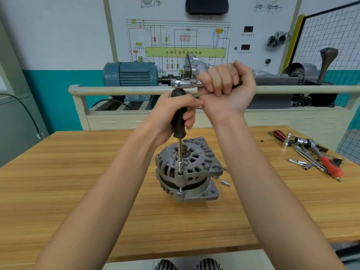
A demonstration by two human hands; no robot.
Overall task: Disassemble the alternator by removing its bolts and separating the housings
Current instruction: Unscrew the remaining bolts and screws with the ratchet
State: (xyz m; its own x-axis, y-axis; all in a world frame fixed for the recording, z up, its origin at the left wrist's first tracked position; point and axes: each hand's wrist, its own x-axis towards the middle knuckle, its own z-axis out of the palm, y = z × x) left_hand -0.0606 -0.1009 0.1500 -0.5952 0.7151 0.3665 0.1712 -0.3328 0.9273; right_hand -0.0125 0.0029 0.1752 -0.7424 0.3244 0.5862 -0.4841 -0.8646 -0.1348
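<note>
Head view: alternator (pixel 188 171), upright near the middle of the bench (pixel 78 182), with a socket driver (pixel 180 121) standing vertically on a bolt at its front rim. Left hand (pixel 175 112), fingers curled round the driver's black handle; right hand (pixel 224 84), fingers clenched round a chrome ratchet (pixel 185 83) seated on the driver's top. Loose bolt (pixel 225 182) just beside the alternator; assorted tools (pixel 311 152) toward the bench's far right corner.

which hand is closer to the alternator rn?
Left. Left hand grips the black driver handle just above the alternator; right hand grips the ratchet higher up.
</note>
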